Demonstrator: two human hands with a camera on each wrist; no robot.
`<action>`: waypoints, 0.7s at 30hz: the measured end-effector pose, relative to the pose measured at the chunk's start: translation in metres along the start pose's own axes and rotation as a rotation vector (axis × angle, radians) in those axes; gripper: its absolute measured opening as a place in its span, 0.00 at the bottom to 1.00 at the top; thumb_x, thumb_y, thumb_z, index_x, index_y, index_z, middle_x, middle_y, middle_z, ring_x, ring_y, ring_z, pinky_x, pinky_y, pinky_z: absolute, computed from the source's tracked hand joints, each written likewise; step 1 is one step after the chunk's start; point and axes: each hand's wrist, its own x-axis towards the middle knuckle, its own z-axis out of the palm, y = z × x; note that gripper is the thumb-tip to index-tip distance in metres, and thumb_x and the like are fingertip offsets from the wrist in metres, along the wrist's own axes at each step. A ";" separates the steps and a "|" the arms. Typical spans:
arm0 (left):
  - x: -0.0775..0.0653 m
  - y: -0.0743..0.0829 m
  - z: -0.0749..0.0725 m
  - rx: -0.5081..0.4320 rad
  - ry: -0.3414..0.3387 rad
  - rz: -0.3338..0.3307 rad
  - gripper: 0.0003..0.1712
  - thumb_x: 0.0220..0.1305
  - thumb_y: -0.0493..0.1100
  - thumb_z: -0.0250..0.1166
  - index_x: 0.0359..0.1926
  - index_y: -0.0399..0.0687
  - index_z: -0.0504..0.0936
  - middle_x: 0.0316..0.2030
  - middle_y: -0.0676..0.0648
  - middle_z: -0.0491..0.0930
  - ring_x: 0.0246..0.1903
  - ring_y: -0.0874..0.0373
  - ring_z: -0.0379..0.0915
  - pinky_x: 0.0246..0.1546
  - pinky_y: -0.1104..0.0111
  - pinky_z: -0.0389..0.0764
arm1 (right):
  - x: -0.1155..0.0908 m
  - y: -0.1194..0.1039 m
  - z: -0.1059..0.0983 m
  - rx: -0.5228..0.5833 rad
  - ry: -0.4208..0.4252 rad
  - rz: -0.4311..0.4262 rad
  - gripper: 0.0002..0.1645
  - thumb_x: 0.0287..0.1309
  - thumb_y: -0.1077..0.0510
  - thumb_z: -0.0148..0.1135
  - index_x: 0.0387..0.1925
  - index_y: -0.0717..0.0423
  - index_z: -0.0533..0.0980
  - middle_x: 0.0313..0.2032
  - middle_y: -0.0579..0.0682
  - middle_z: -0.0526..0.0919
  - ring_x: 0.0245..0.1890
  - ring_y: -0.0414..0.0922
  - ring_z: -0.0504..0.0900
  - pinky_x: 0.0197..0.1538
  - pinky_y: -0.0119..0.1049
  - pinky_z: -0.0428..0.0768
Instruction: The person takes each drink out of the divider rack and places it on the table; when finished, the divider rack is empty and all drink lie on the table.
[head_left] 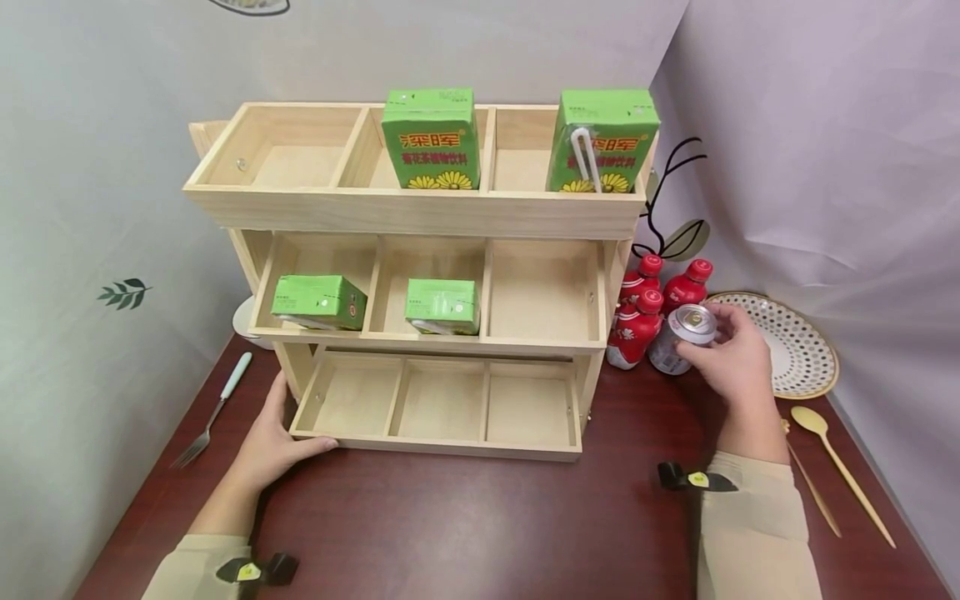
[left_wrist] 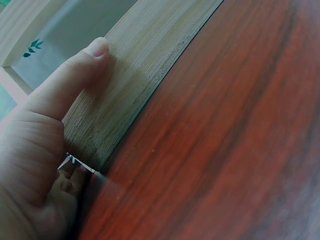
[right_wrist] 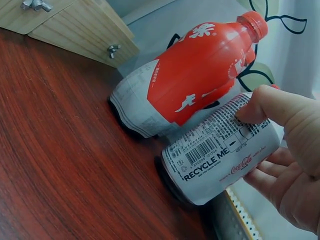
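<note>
My right hand (head_left: 735,354) grips a silver soda can (head_left: 682,340) around its upper part, thumb on one side and fingers on the other. In the right wrist view the can (right_wrist: 220,152) shows a barcode and the words RECYCLE ME, its base close over the table. Right beside it stand several red bottles (head_left: 636,329) with red caps. At the left, my left hand (head_left: 273,442) holds the lower front corner of a three-tier wooden shelf (head_left: 420,212). Its thumb lies along the front board (left_wrist: 135,75) of the bottom tier, and its other fingers go round the side.
Green drink cartons (head_left: 431,137) sit in the top and middle tiers. A dotted plate (head_left: 795,342) leans behind my right hand, with a gold spoon (head_left: 847,467) nearby. On the left lie a fork (head_left: 217,408) and part of a white dish (head_left: 247,321).
</note>
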 end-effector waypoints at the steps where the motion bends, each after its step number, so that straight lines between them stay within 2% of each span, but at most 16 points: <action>1: 0.000 0.000 0.000 -0.003 0.000 0.000 0.73 0.30 0.29 0.83 0.75 0.49 0.48 0.67 0.39 0.58 0.63 0.58 0.58 0.56 0.78 0.60 | 0.000 0.000 0.000 0.000 -0.003 0.001 0.47 0.50 0.51 0.74 0.67 0.57 0.61 0.59 0.61 0.70 0.57 0.58 0.70 0.57 0.56 0.71; 7: 0.000 0.000 0.000 -0.018 -0.002 0.004 0.73 0.30 0.28 0.83 0.75 0.50 0.48 0.68 0.39 0.58 0.63 0.57 0.58 0.57 0.78 0.60 | 0.001 0.000 -0.001 -0.008 -0.015 -0.008 0.46 0.51 0.52 0.73 0.68 0.58 0.61 0.59 0.62 0.69 0.57 0.58 0.71 0.58 0.55 0.70; 21: -0.001 0.001 0.000 0.008 0.002 -0.002 0.74 0.30 0.29 0.83 0.76 0.51 0.47 0.67 0.38 0.58 0.63 0.59 0.58 0.56 0.79 0.61 | 0.000 -0.009 -0.006 -0.060 -0.056 -0.092 0.47 0.53 0.58 0.71 0.69 0.64 0.59 0.59 0.68 0.70 0.55 0.62 0.72 0.56 0.57 0.71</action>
